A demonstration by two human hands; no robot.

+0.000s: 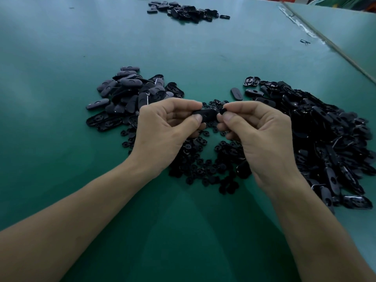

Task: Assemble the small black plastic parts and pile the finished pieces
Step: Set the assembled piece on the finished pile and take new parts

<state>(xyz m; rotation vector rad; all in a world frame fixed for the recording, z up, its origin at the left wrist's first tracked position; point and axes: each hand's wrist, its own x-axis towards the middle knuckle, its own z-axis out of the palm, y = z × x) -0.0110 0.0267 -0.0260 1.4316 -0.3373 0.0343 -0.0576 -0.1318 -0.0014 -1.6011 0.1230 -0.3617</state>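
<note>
My left hand (162, 127) pinches a black oval plastic piece (207, 115) between thumb and fingers, held above the table. My right hand (256, 131) pinches a small round black part (221, 110) right at the oval piece's right end. Under both hands lies a scatter of small round black parts (205, 163). A pile of oval pieces (130, 94) sits to the left. A larger heap of oval pieces (325, 135) spreads on the right.
The work surface is a green mat (183, 231). Another pile of black pieces (185, 10) lies far back. A seam and table edge (325, 41) run diagonally at the upper right, with one stray black part (304, 41) beside it.
</note>
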